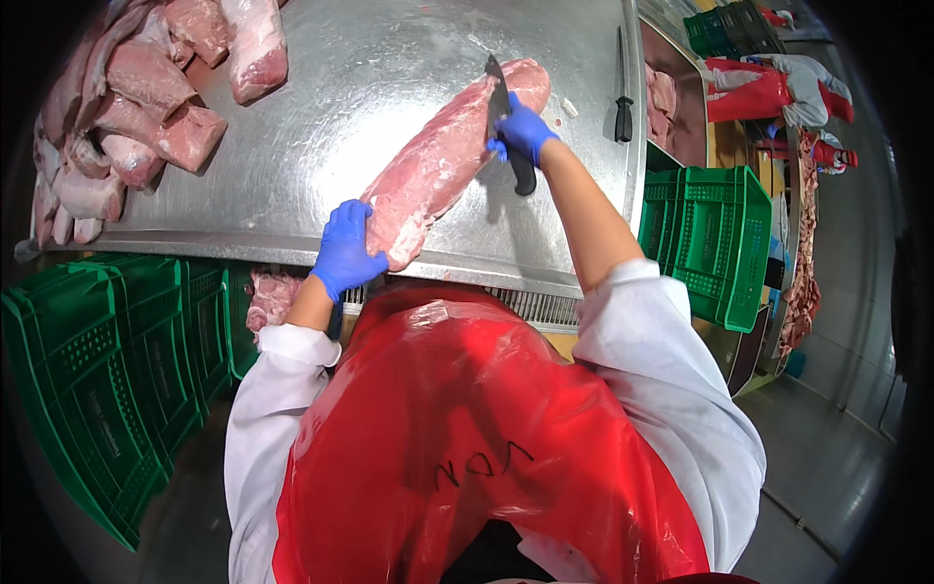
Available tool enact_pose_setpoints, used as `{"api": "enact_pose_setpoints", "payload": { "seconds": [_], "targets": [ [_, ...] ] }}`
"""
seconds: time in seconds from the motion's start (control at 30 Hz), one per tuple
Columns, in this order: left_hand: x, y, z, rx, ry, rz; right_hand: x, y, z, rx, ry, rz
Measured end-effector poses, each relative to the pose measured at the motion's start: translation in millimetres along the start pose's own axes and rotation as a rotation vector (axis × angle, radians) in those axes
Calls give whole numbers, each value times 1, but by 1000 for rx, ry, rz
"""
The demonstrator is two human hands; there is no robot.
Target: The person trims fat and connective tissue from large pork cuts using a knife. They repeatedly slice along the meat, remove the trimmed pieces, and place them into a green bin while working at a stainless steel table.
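A long pale-pink piece of meat (438, 161) lies aslant on the metal table, its far end up to the right. My left hand (345, 250), in a blue glove, grips the meat's near end, its fingers curled at the edge. In a matching glove, my right hand (525, 131) is closed on a knife (496, 97). The knife's dark blade lies across the meat toward its far end, while the black handle sticks out below my fingers. How deep the edge sits, I cannot tell.
Several cuts of meat (146, 107) are heaped at the table's far left. A sharpening steel (624, 107) lies along the right edge. Green crates (107, 380) stand at the left, another green crate (715, 243) at the right. Beyond it, a person in a red apron (778, 92) is at work.
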State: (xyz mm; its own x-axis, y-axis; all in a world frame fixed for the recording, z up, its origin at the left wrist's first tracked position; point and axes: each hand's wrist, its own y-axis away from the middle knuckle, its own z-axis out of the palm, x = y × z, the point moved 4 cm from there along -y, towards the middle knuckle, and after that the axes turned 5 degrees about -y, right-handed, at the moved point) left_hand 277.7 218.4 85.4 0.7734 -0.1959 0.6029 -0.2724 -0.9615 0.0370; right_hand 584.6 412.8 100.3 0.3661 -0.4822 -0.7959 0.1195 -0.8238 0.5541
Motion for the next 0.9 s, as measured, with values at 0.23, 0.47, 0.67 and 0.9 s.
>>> {"api": "enact_pose_setpoints", "payload": {
  "seconds": [0.23, 0.47, 0.67, 0.9],
  "targets": [
    [-13, 4, 2, 37, 18, 32, -20, 35, 34, -42, -128, 61],
    [-18, -9, -7, -104, 80, 59, 13, 141, 40, -145, 85, 71],
    [35, -176, -23, 79, -41, -36, 7, 190, -31, -2, -244, 53],
    [33, -312, 41, -239, -58, -429, 53, 128, -50, 163, -294, -112]
  ]
}}
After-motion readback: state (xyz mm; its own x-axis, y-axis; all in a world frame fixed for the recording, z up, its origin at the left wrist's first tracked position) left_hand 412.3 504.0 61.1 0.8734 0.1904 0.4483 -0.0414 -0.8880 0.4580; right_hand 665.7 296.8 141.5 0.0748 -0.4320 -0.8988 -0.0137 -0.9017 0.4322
